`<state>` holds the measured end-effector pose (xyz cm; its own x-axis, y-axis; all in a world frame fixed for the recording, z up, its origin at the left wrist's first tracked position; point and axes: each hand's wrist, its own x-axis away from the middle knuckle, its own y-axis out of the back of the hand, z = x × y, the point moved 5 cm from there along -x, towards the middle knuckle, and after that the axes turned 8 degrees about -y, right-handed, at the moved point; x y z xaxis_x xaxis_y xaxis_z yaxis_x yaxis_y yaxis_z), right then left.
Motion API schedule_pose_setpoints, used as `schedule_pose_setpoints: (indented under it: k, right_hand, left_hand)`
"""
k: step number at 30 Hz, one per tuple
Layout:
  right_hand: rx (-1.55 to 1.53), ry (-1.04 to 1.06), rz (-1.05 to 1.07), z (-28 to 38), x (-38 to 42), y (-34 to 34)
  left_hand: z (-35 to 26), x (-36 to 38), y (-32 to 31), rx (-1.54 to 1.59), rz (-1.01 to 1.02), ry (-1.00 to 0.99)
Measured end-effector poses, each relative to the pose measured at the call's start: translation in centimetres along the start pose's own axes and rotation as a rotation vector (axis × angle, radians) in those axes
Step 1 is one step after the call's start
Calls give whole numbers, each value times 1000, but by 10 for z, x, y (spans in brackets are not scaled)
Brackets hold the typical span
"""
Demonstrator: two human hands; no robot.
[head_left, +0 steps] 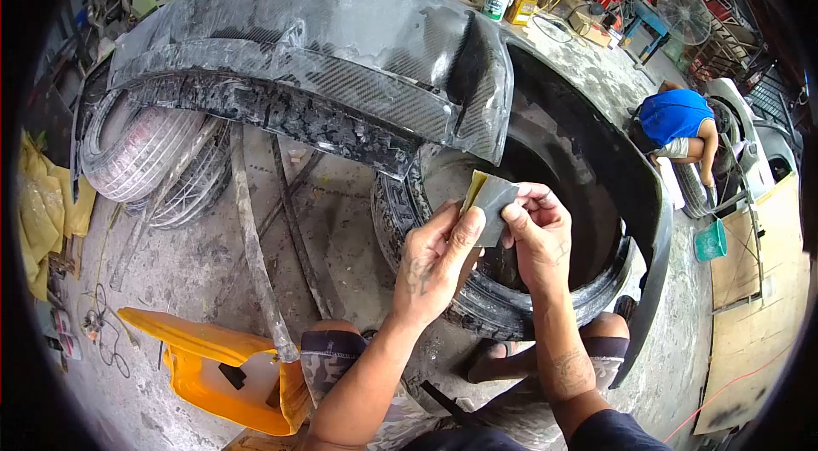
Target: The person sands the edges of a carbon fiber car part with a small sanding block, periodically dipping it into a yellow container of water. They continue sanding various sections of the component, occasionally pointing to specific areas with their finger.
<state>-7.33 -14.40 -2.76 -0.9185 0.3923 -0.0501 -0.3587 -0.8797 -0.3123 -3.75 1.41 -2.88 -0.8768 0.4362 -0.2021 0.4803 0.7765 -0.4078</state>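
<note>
A folded piece of sandpaper (494, 204), dark grey on one face and yellowish at its edge, is held up between both hands. My left hand (437, 251) pinches its left side, thumb in front. At the right side, my right hand (538, 238) grips the paper between thumb and fingers. Beyond them lies a large carbon-fibre bumper (358, 42), dusty grey with bare weave along its lower band. Its black curved side (588, 110) sweeps round to the right. Below my hands is a tire (494, 302), partly hidden by them.
More dusty tires (145, 153) lie under the bumper's left end, beside metal stand legs (256, 246). A yellow-orange panel (209, 366) rests at lower left. Another person in a blue shirt (677, 117) crouches at right near a green bucket (710, 240). Paint cans (497, 3) stand behind.
</note>
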Motion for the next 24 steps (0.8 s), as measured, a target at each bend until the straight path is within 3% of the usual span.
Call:
schedule_pose_setpoints:
  k: [8,11,13,15,17,19,21,22,24]
  right_hand:
    - [-25,-4,-56,-7,2,-4]
    - [61,12,20,0,-4,-2]
    - [63,-4,59,4,-9,0]
    - [122,0,76,13,-14,-1]
    - [412,155,86,29,-21,-6]
    - [529,203,85,46,-34,-14]
    - [1161,568,135,71,-52,-34]
    - [1162,567,129,76,-57,-38]
    - [1633,618,149,73,-61,-54]
  left_hand:
    - [6,-1,8,-67,-11,-10]
    - [4,-2,7,-44,41,5]
    - [4,-1,-1,205,65,48]
    - [0,-1,1,241,75,72]
    - [0,-2,4,272,84,95]
    - [-2,-6,17,159,-70,-30]
    - [-6,-10,32,188,-153,-94]
    - [-11,-10,37,184,-179,-99]
    - [-15,-9,45,193,-207,-125]
